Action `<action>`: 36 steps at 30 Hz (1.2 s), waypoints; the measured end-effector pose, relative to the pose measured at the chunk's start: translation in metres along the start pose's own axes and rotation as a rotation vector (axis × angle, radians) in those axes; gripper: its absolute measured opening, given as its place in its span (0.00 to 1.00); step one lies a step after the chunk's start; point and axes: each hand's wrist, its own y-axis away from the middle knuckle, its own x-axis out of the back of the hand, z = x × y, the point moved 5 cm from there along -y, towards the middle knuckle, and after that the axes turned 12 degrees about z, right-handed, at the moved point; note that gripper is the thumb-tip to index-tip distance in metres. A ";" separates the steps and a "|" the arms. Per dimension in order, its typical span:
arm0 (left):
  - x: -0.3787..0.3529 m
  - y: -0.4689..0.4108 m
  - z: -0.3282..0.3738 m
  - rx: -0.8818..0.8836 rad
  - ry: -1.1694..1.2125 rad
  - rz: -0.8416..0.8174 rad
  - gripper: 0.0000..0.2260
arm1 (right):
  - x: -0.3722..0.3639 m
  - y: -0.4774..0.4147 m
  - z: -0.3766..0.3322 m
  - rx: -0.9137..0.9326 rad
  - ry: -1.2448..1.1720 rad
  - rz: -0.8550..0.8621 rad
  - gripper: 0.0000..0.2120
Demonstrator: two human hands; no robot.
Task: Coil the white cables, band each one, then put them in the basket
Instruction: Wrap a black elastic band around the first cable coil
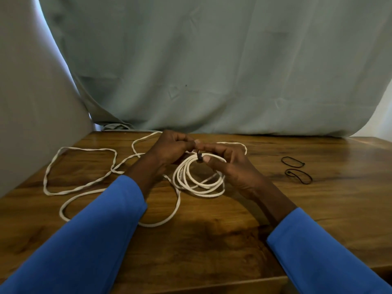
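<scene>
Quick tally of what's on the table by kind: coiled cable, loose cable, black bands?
Coiled white cable: 1, in both hands
Loose white cable: 1
Black bands: 3, one on the coil, two spare
Total: 5

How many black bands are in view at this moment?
3: two loose bands on the table right of the hands, far one, near one; a third on the coil at the fingertips. Hands may hide more.
</scene>
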 end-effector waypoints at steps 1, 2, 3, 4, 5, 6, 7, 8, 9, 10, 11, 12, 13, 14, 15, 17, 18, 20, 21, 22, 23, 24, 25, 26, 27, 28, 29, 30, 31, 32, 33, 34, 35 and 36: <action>0.001 -0.001 -0.001 0.001 0.001 0.006 0.05 | -0.002 0.001 0.002 -0.008 0.037 -0.026 0.17; 0.002 -0.003 -0.002 -0.006 0.000 0.009 0.04 | -0.003 0.001 0.003 -0.001 0.088 -0.037 0.16; 0.003 -0.003 -0.002 -0.019 -0.001 0.008 0.04 | -0.002 0.000 0.003 0.029 0.156 -0.026 0.16; 0.003 -0.003 -0.002 -0.041 -0.007 0.006 0.04 | -0.001 -0.001 0.002 0.078 0.234 0.002 0.15; 0.002 -0.003 -0.002 -0.064 -0.016 0.005 0.04 | 0.000 -0.003 0.000 0.136 0.316 0.034 0.13; 0.001 -0.003 -0.002 -0.084 -0.029 0.006 0.04 | 0.001 -0.005 -0.001 0.196 0.401 0.068 0.12; 0.000 -0.002 -0.003 -0.103 -0.050 0.006 0.05 | 0.002 -0.008 -0.002 0.255 0.485 0.099 0.11; -0.001 -0.003 -0.006 -0.124 -0.074 0.007 0.05 | 0.003 -0.009 -0.002 0.307 0.563 0.125 0.11; -0.003 -0.003 -0.008 -0.140 -0.098 0.013 0.06 | 0.003 -0.009 -0.002 0.337 0.601 0.145 0.11; -0.003 -0.005 -0.011 -0.149 -0.116 0.031 0.06 | 0.003 -0.008 -0.002 0.346 0.592 0.159 0.11; -0.003 -0.005 -0.011 -0.172 -0.152 0.065 0.04 | 0.005 -0.007 0.000 0.325 0.536 0.168 0.10; -0.001 -0.005 -0.008 -0.227 -0.228 0.127 0.04 | 0.006 -0.007 0.003 0.274 0.463 0.172 0.11; 0.001 -0.002 -0.002 -0.313 -0.342 0.210 0.08 | 0.007 -0.008 0.007 0.208 0.390 0.181 0.11; 0.002 0.001 0.005 -0.418 -0.446 0.279 0.13 | 0.010 -0.010 0.012 0.143 0.335 0.205 0.10; 0.001 0.008 0.015 -0.530 -0.513 0.320 0.16 | 0.013 -0.013 0.018 0.093 0.289 0.241 0.08; -0.005 0.022 0.031 -0.720 -0.544 0.325 0.14 | 0.019 -0.017 0.027 0.006 0.186 0.304 0.07; -0.010 0.029 0.036 -0.784 -0.560 0.308 0.12 | 0.020 -0.017 0.029 -0.042 0.115 0.341 0.07; -0.020 0.038 0.041 -0.845 -0.661 0.256 0.07 | 0.023 -0.017 0.031 -0.119 -0.011 0.400 0.07; -0.025 0.041 0.041 -0.844 -0.730 0.223 0.07 | 0.026 -0.017 0.033 -0.152 -0.058 0.424 0.07; -0.029 0.043 0.040 -0.828 -0.789 0.192 0.09 | 0.027 -0.017 0.032 -0.186 -0.095 0.449 0.09; -0.033 0.044 0.040 -0.811 -0.834 0.176 0.11 | 0.028 -0.017 0.033 -0.214 -0.132 0.467 0.11; -0.036 0.044 0.040 -0.805 -0.871 0.174 0.12 | 0.030 -0.017 0.034 -0.241 -0.162 0.478 0.12; -0.039 0.045 0.039 -0.799 -0.921 0.169 0.14 | 0.032 -0.017 0.036 -0.270 -0.189 0.491 0.11; -0.041 0.045 0.037 -0.785 -0.981 0.160 0.16 | 0.033 -0.016 0.035 -0.301 -0.205 0.498 0.10; -0.044 0.046 0.034 -0.762 -1.035 0.151 0.18 | 0.033 -0.015 0.036 -0.330 -0.217 0.504 0.09; -0.046 0.046 0.030 -0.733 -1.064 0.145 0.19 | 0.033 -0.014 0.037 -0.353 -0.226 0.511 0.09; -0.048 0.046 0.026 -0.705 -1.064 0.151 0.19 | 0.033 -0.014 0.038 -0.374 -0.239 0.516 0.08; -0.048 0.047 0.023 -0.681 -1.043 0.173 0.18 | 0.032 -0.014 0.039 -0.388 -0.253 0.517 0.08; -0.049 0.047 0.021 -0.660 -1.019 0.196 0.17 | 0.032 -0.014 0.040 -0.391 -0.265 0.518 0.08; -0.050 0.047 0.019 -0.656 -1.001 0.209 0.16 | 0.031 -0.014 0.042 -0.389 -0.272 0.521 0.08; -0.051 0.048 0.017 -0.663 -0.987 0.203 0.15 | 0.031 -0.014 0.044 -0.386 -0.279 0.527 0.08; -0.051 0.048 0.015 -0.667 -0.967 0.182 0.14 | 0.030 -0.015 0.045 -0.382 -0.283 0.538 0.08; -0.052 0.049 0.015 -0.665 -0.933 0.166 0.13 | 0.031 -0.016 0.046 -0.376 -0.286 0.551 0.08; -0.051 0.049 0.017 -0.659 -0.900 0.158 0.13 | 0.032 -0.017 0.047 -0.367 -0.283 0.568 0.08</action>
